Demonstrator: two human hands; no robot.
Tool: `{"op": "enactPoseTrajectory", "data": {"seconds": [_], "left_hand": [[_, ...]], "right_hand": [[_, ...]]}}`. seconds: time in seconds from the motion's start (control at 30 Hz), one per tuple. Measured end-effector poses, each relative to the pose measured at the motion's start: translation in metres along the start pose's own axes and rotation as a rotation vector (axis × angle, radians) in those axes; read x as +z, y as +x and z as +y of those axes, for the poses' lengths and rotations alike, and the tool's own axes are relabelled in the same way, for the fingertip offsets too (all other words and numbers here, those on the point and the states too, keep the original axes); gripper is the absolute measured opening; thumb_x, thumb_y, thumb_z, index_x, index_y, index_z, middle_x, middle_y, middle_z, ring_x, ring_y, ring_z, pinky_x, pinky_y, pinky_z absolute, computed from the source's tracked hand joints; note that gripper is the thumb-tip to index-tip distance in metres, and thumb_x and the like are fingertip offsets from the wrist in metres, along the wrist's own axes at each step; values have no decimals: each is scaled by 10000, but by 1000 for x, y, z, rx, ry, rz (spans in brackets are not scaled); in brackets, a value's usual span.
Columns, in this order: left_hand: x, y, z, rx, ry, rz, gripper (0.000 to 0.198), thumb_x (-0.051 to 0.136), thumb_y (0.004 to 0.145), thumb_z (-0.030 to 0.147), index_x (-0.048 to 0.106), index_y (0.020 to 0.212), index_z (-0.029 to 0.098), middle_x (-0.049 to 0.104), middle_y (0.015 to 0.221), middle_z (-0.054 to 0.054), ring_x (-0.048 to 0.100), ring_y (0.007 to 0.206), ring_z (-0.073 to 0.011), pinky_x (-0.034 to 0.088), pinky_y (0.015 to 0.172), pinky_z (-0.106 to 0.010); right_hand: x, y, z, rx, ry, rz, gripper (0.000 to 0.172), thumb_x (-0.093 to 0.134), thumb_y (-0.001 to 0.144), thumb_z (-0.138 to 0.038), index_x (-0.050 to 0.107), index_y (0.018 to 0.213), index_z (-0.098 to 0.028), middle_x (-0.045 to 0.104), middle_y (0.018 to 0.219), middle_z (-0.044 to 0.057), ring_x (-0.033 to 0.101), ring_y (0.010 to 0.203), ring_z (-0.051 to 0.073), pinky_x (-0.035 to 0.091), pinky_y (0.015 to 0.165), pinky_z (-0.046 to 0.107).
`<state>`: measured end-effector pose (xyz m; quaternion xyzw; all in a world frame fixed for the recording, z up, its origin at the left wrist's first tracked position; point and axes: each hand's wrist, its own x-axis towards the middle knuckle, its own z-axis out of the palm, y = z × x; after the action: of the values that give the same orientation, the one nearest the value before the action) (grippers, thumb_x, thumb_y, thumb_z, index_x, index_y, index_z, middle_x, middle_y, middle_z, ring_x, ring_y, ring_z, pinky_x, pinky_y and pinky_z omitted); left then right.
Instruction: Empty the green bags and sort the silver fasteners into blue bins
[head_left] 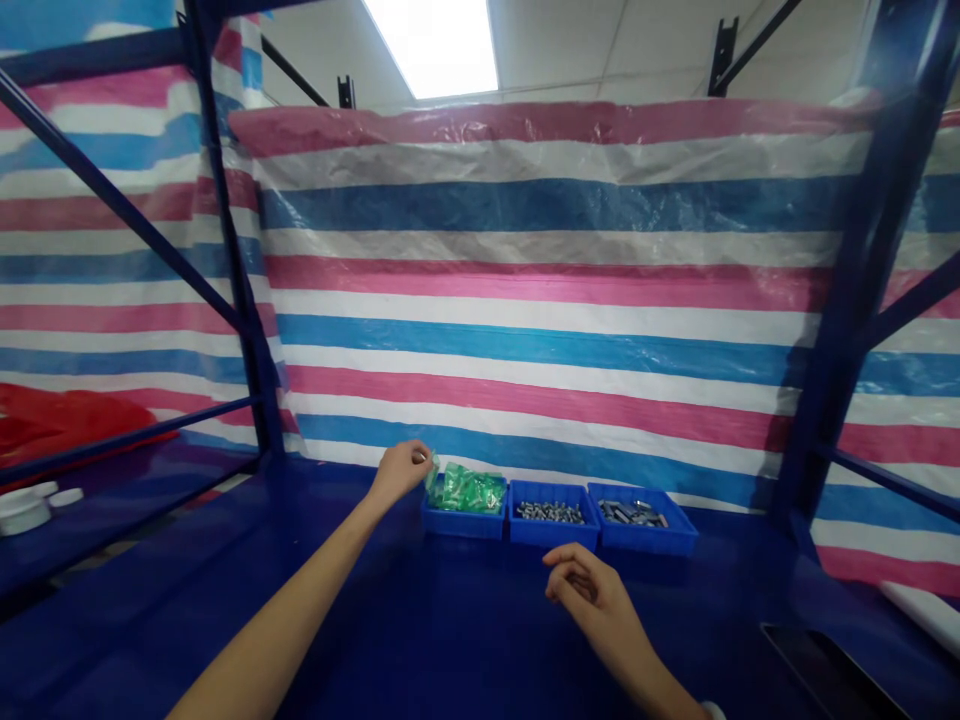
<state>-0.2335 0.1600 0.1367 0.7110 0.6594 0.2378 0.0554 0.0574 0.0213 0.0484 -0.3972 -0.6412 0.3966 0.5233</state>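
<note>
My left hand (405, 470) is at the left edge of a blue bin holding green plastic packets (471, 490); its thumb and fingers are pinched on a clear, greenish packet (432, 472). Beside that bin stands a second blue bin (553, 533) with small silvery metal parts (550, 512). A third blue bin (649, 540), to its right, contains flat grey metal pieces (630, 513). My right hand (585, 590) hovers in front of the middle bin, fingers curled loosely and thumb apart, with nothing visible in it.
The bins stand on a dark blue table (450, 620) before a striped sheet (540, 330). A dark phone (832, 670) lies at the right front. Blue rack posts (847, 300) rise at both sides. White round containers (26, 510) and red material (67, 420) sit at the left.
</note>
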Motion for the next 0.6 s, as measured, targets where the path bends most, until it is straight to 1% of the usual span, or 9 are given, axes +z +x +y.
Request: {"op": "enactPoseTrajectory", "data": {"seconds": [0.13,0.27,0.4,0.53,0.6], "left_hand": [[0,1,-4,-28,-16,-15,213,584,914,305,626,1021,126,660,1008,-56,648,870,-186,546,770,-373],[8,0,-3,-33,-48,-66,221,582,916,301,620,1046,126,656,1027,-59,648,874,-187,551,763,-369],[14,1,-1,-20,-74,-117,221,578,919,299,619,1045,123,660,1003,-54,654,829,-173,559,725,-347],[14,-1,-2,4,-22,-94,217,577,919,301,619,1037,124,660,996,-54,652,838,-175,554,743,-358],[13,-4,-2,22,26,-67,215,580,916,307,622,1025,126,659,996,-54,647,862,-183,545,770,-375]], "right_hand": [[4,-2,-3,12,7,10,192,586,830,-349,597,894,-169,620,672,13,617,668,186,463,639,294],[7,-4,-6,19,16,0,192,593,828,-349,598,893,-169,614,670,7,615,668,179,462,636,285],[5,-3,-4,27,15,-8,184,605,822,-344,603,894,-175,618,669,2,617,660,175,464,626,275],[3,-2,-2,28,13,-65,160,600,819,-308,606,910,-177,625,680,6,614,660,172,462,611,269],[4,-2,-3,24,19,-56,143,601,809,-287,607,903,-179,623,675,3,611,653,169,461,609,268]]}}
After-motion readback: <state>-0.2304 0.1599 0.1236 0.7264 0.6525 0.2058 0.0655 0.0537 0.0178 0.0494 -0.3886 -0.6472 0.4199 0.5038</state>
